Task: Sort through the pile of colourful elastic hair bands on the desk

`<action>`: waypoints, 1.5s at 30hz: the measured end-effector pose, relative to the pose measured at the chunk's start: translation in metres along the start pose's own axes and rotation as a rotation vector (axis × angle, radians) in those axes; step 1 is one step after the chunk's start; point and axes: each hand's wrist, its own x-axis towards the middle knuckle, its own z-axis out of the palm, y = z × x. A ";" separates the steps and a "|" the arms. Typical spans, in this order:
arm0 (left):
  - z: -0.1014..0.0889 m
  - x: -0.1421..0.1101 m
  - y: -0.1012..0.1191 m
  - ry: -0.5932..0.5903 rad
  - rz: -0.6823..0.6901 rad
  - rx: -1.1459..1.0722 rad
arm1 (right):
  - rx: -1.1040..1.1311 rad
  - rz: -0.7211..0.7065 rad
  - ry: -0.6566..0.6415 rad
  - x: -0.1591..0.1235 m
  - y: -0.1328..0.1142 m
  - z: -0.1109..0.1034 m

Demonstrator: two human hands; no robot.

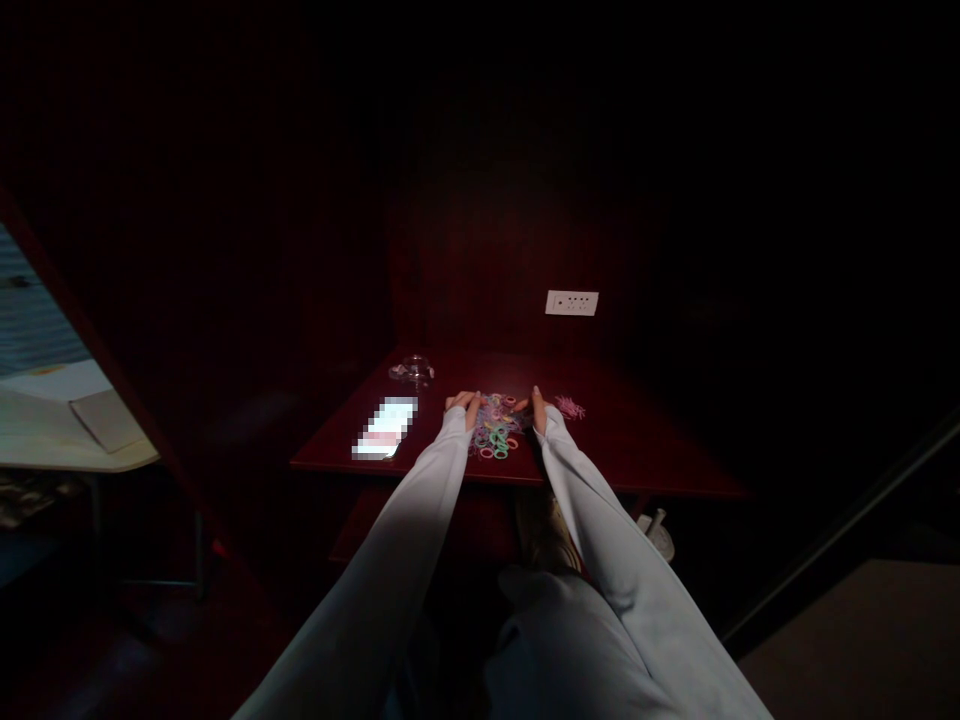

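Head view, left hand: the left hand (463, 404) lies low at the left edge of the heap of small coloured elastic rings (496, 428), fingers stretched toward it and touching its rim; whether anything is pinched between them cannot be told at this size.
Head view, right hand: the right hand (536, 405) rests at the right edge of the same heap, one finger pointing in toward the rings; its grip cannot be told either.
Head view, rings: pink, green, blue and purple loops, piled loosely between the two hands near the front middle of the dark red wooden table (637, 440).
Head view, sleeves: both arms wear pale long sleeves (600, 520) that reach to the wrists.
Head view, nearby: a small bunch of pink bands (570, 407) lies just right of the right hand.
Head view, left part of table: a bright rectangular phone-like slab (385, 428) lies flat, with a clear glass dish (412, 371) behind it.
Head view, wall: a white socket plate (571, 302) sits above the table.
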 end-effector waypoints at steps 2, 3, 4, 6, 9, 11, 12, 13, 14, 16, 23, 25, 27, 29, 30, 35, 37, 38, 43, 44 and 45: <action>0.000 0.001 0.001 0.001 -0.004 0.008 | -0.017 0.031 -0.006 0.000 -0.002 0.000; 0.000 0.001 0.001 0.000 -0.009 0.013 | -0.018 0.038 -0.006 0.000 -0.002 0.000; 0.000 0.001 0.001 0.000 -0.012 0.016 | -0.015 0.039 -0.007 0.000 -0.003 0.001; 0.001 0.001 0.001 -0.001 -0.016 0.016 | 0.002 0.032 -0.027 0.000 -0.003 0.001; 0.002 0.001 0.000 0.006 -0.021 0.012 | 0.023 0.031 -0.089 -0.001 -0.001 0.002; 0.002 0.001 -0.001 0.014 -0.026 0.010 | 0.012 0.030 -0.094 -0.002 0.001 0.003; 0.003 0.001 -0.001 0.015 -0.030 0.009 | -0.001 0.030 -0.078 -0.003 0.002 0.003; 0.003 0.001 -0.001 0.012 -0.033 0.009 | -0.015 0.030 -0.049 -0.003 0.003 0.003; 0.003 0.001 -0.001 0.007 -0.036 0.011 | -0.028 0.032 -0.015 -0.003 0.004 0.003; 0.002 0.001 0.000 -0.007 -0.039 0.018 | -0.046 0.035 0.045 -0.003 0.005 0.002; 0.001 -0.001 -0.001 -0.017 -0.018 0.011 | -0.202 0.010 0.081 0.002 0.011 -0.002; 0.001 -0.001 -0.002 -0.018 -0.013 0.011 | -0.272 -0.006 0.116 0.002 0.014 -0.002; 0.001 -0.001 -0.002 -0.019 -0.015 0.015 | -0.323 -0.009 0.129 0.001 0.016 -0.001; 0.001 -0.001 -0.003 -0.023 -0.015 0.021 | -0.356 0.005 0.128 -0.001 0.018 0.000; 0.001 0.000 -0.002 -0.029 -0.014 0.025 | -0.368 0.017 0.127 -0.001 0.019 0.001; 0.000 0.002 0.000 -0.062 -0.045 0.063 | -0.411 0.057 0.074 0.000 0.017 0.001; -0.001 0.002 0.001 -0.071 -0.048 0.067 | -0.414 0.047 0.043 0.001 0.016 0.001; -0.001 0.002 0.001 -0.074 -0.048 0.068 | -0.410 0.035 0.032 0.002 0.017 0.000; -0.001 0.003 -0.001 -0.083 -0.038 0.070 | -0.357 -0.049 -0.007 0.002 0.023 -0.003; 0.000 0.003 -0.002 -0.081 -0.032 0.068 | -0.351 -0.060 -0.010 0.002 0.025 -0.003; 0.000 0.004 -0.003 -0.079 -0.026 0.066 | -0.349 -0.067 -0.012 0.002 0.026 -0.002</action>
